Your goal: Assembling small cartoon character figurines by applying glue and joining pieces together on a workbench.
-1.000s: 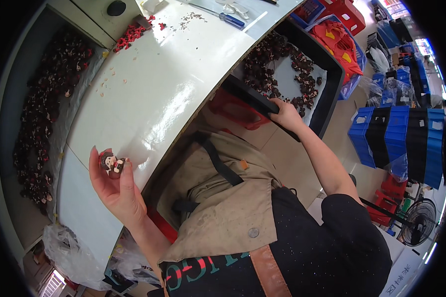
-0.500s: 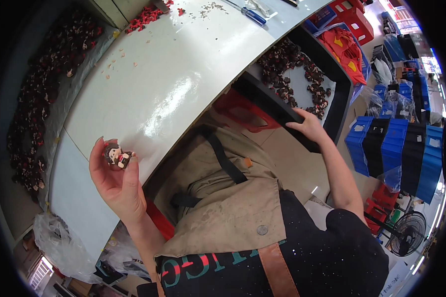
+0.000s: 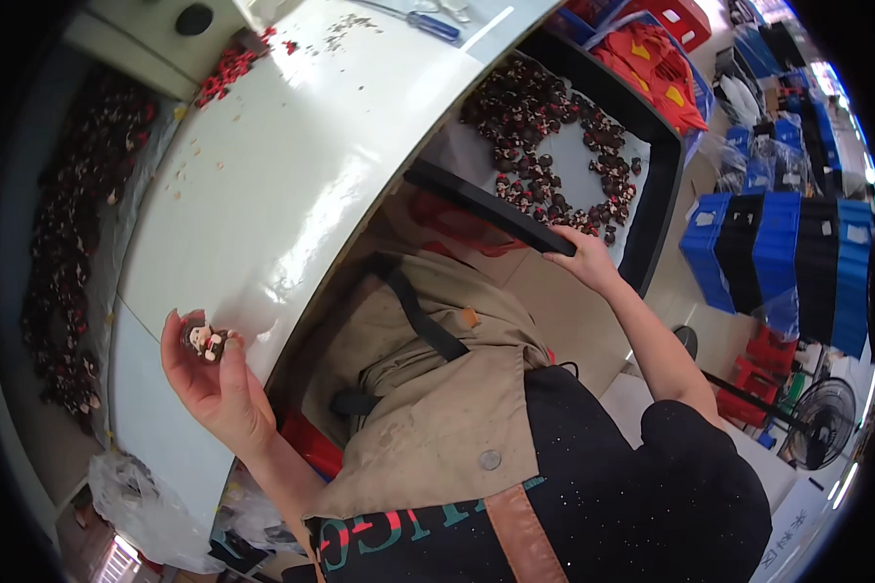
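Between the fingers and thumb of my left hand [image 3: 226, 396] is a small figurine [image 3: 206, 340] with brown hair, a pale face and a bit of red on its body. It is held above the near edge of the white table [image 3: 262, 194]. My right hand [image 3: 585, 260] grips the near rim of a black tray [image 3: 491, 212] at the table's right side. Inside that tray, many similar dark figurines [image 3: 525, 126] lie in a loose ring on a pale liner.
Many more figurines [image 3: 78, 233] fill a container along the left. Red pieces [image 3: 231, 76] and a blue-handled screwdriver [image 3: 433, 24] lie at the table's far side. Stacked blue and black crates [image 3: 778, 253] and a fan [image 3: 824, 423] stand at right. Clear plastic bags [image 3: 146, 505] hang lower left.
The black tray now shows more of its inside and sits further left in view, with my right hand still on its rim. My left hand still holds the figurine, slightly lower and further left.
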Tool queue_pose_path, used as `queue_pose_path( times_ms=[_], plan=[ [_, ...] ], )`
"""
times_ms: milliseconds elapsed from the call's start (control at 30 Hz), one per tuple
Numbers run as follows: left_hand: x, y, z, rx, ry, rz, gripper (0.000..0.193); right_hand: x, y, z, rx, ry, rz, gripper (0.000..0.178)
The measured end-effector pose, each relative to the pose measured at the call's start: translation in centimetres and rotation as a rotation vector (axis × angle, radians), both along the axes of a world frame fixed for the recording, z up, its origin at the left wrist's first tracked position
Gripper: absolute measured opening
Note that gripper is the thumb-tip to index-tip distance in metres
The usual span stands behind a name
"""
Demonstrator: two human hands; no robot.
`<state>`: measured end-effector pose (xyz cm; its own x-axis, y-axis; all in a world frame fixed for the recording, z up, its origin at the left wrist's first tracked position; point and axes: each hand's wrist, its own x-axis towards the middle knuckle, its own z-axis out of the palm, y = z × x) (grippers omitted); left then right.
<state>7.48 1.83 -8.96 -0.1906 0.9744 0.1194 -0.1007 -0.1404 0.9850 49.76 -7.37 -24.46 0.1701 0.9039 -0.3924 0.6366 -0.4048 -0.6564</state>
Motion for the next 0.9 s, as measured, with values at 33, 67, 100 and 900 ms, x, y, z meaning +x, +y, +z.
queue_pose_path(
  times_ms=[33,67,100,900],
  plan=[
    [0.6,-0.3,0.0,0.000,0.006,0.015,0.057,0.3,-0.2,-0.2,0.024,-0.063,0.006,0.042],
    [1.0,-0.6,0.2,0.002,0.010,-0.004,0.057,0.5,-0.5,-0.4,0.047,-0.127,0.011,0.038],
    [1.4,-0.8,0.3,0.001,0.009,0.012,0.057,0.6,-0.8,-0.4,0.049,-0.123,-0.008,0.038],
    [10.0,2.4,-0.4,-0.068,0.307,0.136,0.054,-2.1,10.3,-24.8,-0.049,1.302,-1.462,0.021]
  ],
)
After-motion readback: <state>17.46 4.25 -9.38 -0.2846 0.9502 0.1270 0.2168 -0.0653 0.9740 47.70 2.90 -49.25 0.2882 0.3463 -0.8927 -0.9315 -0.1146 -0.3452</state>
